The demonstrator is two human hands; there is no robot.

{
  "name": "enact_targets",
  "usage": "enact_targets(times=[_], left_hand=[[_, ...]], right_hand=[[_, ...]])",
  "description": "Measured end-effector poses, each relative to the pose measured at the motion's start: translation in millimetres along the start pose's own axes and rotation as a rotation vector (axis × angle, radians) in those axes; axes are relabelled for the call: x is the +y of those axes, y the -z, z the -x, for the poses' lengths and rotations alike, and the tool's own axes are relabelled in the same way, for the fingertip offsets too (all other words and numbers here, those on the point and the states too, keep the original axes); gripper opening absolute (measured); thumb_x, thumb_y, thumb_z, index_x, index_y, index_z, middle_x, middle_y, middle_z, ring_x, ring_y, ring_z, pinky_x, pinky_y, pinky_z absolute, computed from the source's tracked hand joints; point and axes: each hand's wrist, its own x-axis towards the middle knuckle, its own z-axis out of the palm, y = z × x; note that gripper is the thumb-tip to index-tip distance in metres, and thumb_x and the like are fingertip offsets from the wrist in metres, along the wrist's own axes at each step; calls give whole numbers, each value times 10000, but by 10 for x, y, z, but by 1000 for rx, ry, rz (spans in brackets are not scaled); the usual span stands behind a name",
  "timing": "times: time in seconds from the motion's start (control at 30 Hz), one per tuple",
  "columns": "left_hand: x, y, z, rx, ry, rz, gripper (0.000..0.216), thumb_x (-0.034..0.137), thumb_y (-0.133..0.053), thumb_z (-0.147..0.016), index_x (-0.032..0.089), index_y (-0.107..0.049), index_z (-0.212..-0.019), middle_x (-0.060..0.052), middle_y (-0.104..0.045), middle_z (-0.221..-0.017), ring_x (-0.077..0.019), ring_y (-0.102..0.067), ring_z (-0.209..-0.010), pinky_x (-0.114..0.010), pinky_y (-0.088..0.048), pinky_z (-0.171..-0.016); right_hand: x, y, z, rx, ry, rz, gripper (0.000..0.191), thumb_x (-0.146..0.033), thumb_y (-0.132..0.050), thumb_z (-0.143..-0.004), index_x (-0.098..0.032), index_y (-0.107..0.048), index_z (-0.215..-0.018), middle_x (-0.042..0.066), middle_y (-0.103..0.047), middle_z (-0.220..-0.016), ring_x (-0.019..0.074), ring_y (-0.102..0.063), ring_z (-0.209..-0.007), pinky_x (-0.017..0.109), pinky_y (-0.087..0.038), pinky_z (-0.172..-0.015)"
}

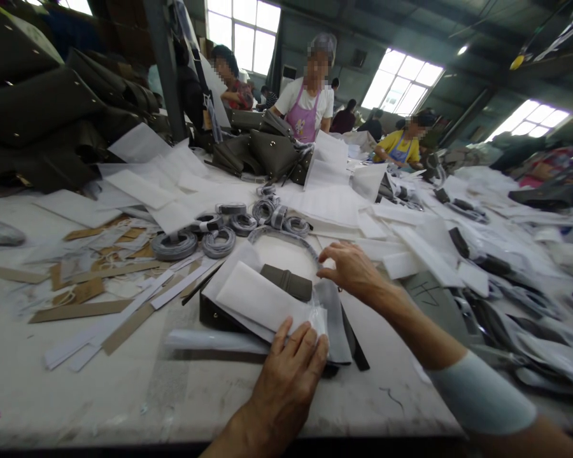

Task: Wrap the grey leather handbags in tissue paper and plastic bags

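Note:
A dark olive bag [210, 313] lies on the worktable, partly covered by white foam sheet [253, 296] and grey wrapping. My left hand [291, 369] rests over the near right part of the foam sheet, fingers stretched out, by a crumpled bit of clear plastic [318, 313]. A wrapped handle [286, 235] arches from the bag's far side. Beside its right end is my right hand [356, 270], fingers bent and apart from the thumb; whether the fingertips touch the handle is unclear. An olive flap or strap piece [286, 281] shows above the foam.
Coiled wrapped straps [219, 242] sit beyond the bag. Paper strips and brown tags [81, 291] lie at left. Dark bags [33, 114] are piled at far left, more [262, 149] ahead. White sheets [329, 207] spread behind. A co-worker in a pink apron [303, 114] stands across the table.

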Motion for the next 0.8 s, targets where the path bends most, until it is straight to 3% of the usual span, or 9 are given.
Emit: enact_targets(times=[0.07,0.2,0.33,0.43,0.53,0.63,0.73,0.8], left_hand=[[0,-12,8,-16,2,-20,363,153,-362,-971,153,-603,-1242,-108,-650,-1164,-227,-535,-1228,-474,-281,-1173],[-9,-20,9,-43,-2,-41,355,158,-406,-955,157,-582,-1264,-102,-647,-1170,-224,-539,-1231,-466,-290,-1169],[4,24,-10,-66,10,-11,364,150,-421,-939,147,-561,-1275,-112,-646,-1175,-231,-542,-1230,-482,-303,-1165],[20,106,-43,-142,37,45,382,149,-419,-938,126,-529,-1303,-121,-633,-1202,-226,-533,-1236,-463,-321,-1166],[-60,293,-129,-188,31,108,343,136,-392,-949,90,-568,-1241,-130,-652,-1141,-226,-575,-1158,-388,-429,-1082],[-351,634,-278,-232,-4,37,255,162,-413,-974,129,-643,-1081,-97,-675,-1035,-214,-622,-1030,-359,-493,-971],[-834,1013,-430,-237,18,-194,231,258,-537,-958,148,-647,-1129,-113,-648,-1201,-301,-503,-1272,-525,-338,-1115],[-1139,1180,-474,-306,80,-205,271,361,-622,-924,186,-667,-1126,-85,-653,-1221,-309,-502,-1278,-531,-334,-1118]], right_hand=[[-111,-103,193,32,18,-89,125,-327,-689,-877,-224,-742,-925,55,-739,-979,244,-639,-1000,400,-399,-969],[-167,-297,400,71,40,-104,127,-294,-641,-913,-246,-749,-960,40,-752,-1018,246,-639,-1043,466,-324,-1089],[-224,-205,480,243,20,-85,134,-264,-618,-914,-251,-751,-913,61,-748,-1053,303,-614,-1125,574,-265,-1136],[-482,-185,624,340,85,-345,236,-297,-516,-969,-248,-731,-1053,62,-735,-1125,268,-642,-1119,517,-372,-1117],[-770,-385,803,353,71,-607,355,-346,-395,-1019,-229,-686,-1187,68,-704,-1219,232,-657,-1132,413,-530,-998],[-911,-634,912,391,83,-602,385,-364,-377,-1026,-213,-656,-1243,84,-655,-1307,255,-612,-1214,452,-520,-1027],[-931,-729,932,408,150,-488,375,-359,-459,-998,-196,-610,-1300,113,-610,-1364,293,-565,-1268,524,-461,-1081],[-910,-712,912,406,197,-435,386,-356,-490,-987,-182,-584,-1319,132,-602,-1370,304,-556,-1275,540,-449,-1088]])
